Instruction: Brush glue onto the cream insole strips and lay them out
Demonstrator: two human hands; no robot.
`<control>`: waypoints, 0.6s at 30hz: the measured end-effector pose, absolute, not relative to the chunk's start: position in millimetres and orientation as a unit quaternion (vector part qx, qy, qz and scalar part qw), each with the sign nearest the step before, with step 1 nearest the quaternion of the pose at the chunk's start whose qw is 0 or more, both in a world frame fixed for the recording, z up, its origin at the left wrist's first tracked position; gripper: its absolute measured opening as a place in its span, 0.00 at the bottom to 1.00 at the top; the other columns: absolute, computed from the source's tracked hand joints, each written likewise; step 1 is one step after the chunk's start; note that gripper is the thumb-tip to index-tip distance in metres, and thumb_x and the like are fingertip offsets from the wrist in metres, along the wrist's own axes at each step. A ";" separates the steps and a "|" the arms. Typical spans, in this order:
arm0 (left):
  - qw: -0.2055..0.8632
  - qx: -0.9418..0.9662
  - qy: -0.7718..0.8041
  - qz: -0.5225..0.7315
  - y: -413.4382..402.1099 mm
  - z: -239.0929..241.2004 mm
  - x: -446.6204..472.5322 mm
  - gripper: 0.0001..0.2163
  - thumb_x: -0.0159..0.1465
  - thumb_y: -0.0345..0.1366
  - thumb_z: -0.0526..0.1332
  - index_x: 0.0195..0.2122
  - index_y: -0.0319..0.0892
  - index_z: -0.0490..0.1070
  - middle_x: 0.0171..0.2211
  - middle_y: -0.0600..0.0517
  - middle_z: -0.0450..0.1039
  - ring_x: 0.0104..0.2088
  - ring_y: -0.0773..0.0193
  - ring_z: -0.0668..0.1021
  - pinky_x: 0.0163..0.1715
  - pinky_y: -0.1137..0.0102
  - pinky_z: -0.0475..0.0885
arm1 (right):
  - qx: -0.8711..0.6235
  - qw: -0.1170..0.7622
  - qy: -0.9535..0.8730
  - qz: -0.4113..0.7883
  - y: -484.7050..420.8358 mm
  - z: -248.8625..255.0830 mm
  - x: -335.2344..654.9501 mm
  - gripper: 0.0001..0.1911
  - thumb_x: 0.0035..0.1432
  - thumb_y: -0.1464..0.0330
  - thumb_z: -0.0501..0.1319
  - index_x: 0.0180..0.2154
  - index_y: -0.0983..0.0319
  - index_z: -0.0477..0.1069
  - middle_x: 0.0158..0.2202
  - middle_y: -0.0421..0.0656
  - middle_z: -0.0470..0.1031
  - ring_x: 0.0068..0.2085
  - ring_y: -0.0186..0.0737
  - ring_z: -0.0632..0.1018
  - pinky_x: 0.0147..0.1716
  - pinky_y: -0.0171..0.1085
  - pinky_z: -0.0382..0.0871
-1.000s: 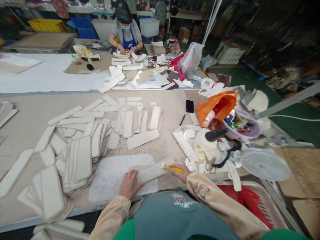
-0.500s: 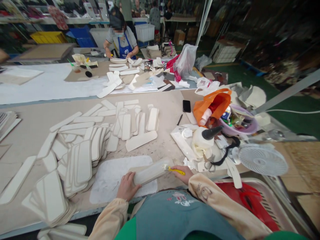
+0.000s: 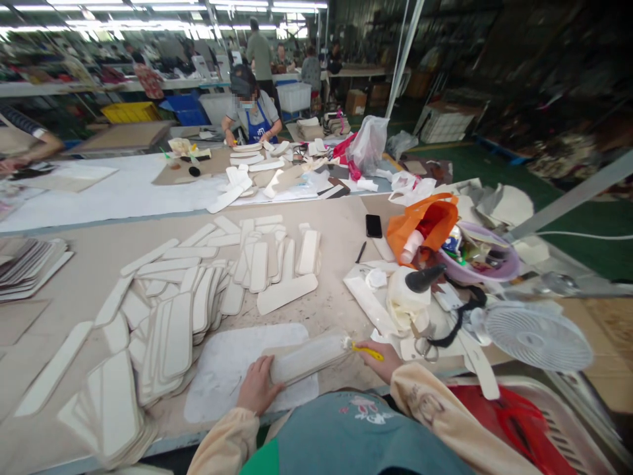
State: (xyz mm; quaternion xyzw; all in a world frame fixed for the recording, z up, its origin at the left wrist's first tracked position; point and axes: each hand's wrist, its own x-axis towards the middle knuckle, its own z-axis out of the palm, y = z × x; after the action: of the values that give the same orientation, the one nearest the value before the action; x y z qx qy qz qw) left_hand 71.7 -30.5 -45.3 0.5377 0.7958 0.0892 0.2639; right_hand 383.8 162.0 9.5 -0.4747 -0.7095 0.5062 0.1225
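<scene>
A small stack of long pale panels (image 3: 309,358) lies slantwise at the table's front, its top face looking wet and glossy. My left hand (image 3: 260,388) grips the stack's left end, fingers at the far side and thumb along the near edge. In my right hand (image 3: 382,361) is a yellow-handled brush (image 3: 370,351), its bristles coated with white paste and touching the stack's right end. Beneath the stack, a white sheet (image 3: 217,363) is partly covered.
Many cream panels (image 3: 173,336) are heaped to the left. On the right are a white container with a black nozzle (image 3: 408,300), scissors (image 3: 426,349), a fan (image 3: 539,336), an orange bag (image 3: 395,231) and a phone (image 3: 374,226). Across the table, a co-worker (image 3: 254,115) handles similar panels.
The brush has slid right along the top panel to its right end. My left hand keeps its place on the stack. The head view has tilted upward.
</scene>
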 end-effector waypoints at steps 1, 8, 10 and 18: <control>0.270 0.536 0.795 0.091 -29.7 -44.3 71.3 0.28 0.53 0.37 0.63 0.56 0.40 0.60 0.56 0.40 0.64 0.56 0.50 0.68 0.57 0.55 0.60 | -0.484 0.127 -0.704 0.503 164.4 11.8 388.8 0.17 0.52 0.59 0.57 0.38 0.61 0.78 0.28 0.47 0.79 0.28 0.46 0.79 0.32 0.43 0.74; 0.289 0.537 0.785 0.109 -30.0 -37.1 58.7 0.33 0.48 0.38 0.66 0.57 0.41 0.62 0.56 0.42 0.66 0.54 0.52 0.71 0.54 0.61 0.66 | -0.561 0.207 -0.622 0.506 159.4 17.6 395.4 0.20 0.50 0.52 0.57 0.40 0.55 0.76 0.29 0.50 0.78 0.31 0.53 0.79 0.33 0.47 0.74; 0.295 0.543 0.778 0.113 -30.0 -35.5 51.7 0.33 0.48 0.40 0.67 0.57 0.42 0.63 0.53 0.43 0.69 0.49 0.54 0.75 0.48 0.64 0.70 | -0.572 0.203 -0.613 0.506 153.1 13.8 389.3 0.21 0.50 0.50 0.56 0.40 0.53 0.76 0.26 0.49 0.77 0.30 0.53 0.79 0.32 0.48 0.74; 0.264 0.558 0.776 0.128 -15.8 -40.8 24.5 0.16 0.65 0.40 0.51 0.50 0.42 0.71 0.34 0.49 0.78 0.36 0.60 0.79 0.38 0.66 0.73 | -0.589 0.188 -0.612 0.493 146.4 11.0 378.1 0.25 0.49 0.47 0.55 0.40 0.54 0.76 0.29 0.50 0.79 0.32 0.55 0.79 0.35 0.49 0.74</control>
State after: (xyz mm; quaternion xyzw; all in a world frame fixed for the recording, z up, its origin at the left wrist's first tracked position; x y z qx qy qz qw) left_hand 24.5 -15.8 -40.8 0.5577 0.7764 0.1279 0.2642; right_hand 378.1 146.4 11.0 -0.5887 -0.6120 0.4935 0.1882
